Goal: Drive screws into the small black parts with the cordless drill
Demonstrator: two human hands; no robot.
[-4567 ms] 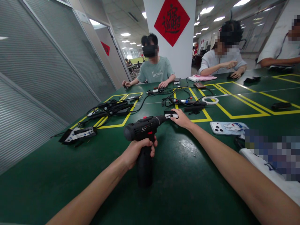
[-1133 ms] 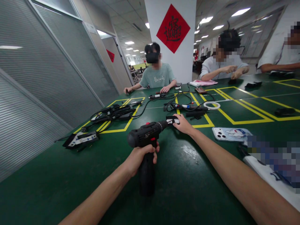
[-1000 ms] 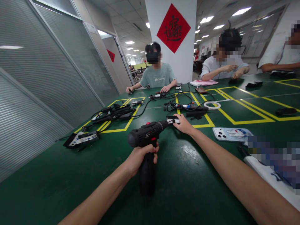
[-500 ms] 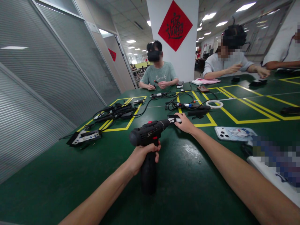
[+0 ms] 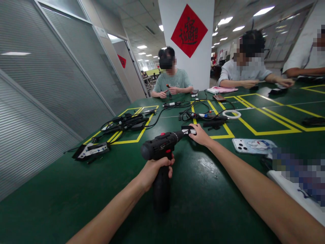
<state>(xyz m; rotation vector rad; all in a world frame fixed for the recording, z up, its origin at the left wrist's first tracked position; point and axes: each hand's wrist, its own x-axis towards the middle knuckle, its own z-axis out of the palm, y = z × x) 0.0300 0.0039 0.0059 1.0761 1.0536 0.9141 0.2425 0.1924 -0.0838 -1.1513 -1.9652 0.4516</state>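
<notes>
My left hand (image 5: 153, 169) is wrapped round the grip of a black cordless drill (image 5: 161, 152) that stands upright on the green table (image 5: 50, 203). The drill's nose points away from me, toward a small black and white part (image 5: 188, 130) lying on the table. My right hand (image 5: 201, 135) reaches forward and holds that part at the drill's tip, fingers closed on it.
A phone in a cartoon case (image 5: 252, 145) lies to the right of my right arm. Black tools and cables (image 5: 122, 122) lie in yellow-taped boxes at the left, a white tape ring (image 5: 231, 114) farther off. Three people sit along the far edge.
My hands and the drill have kept their pose. The view has shifted slightly, and the person opposite has raised a small tool in both hands.
</notes>
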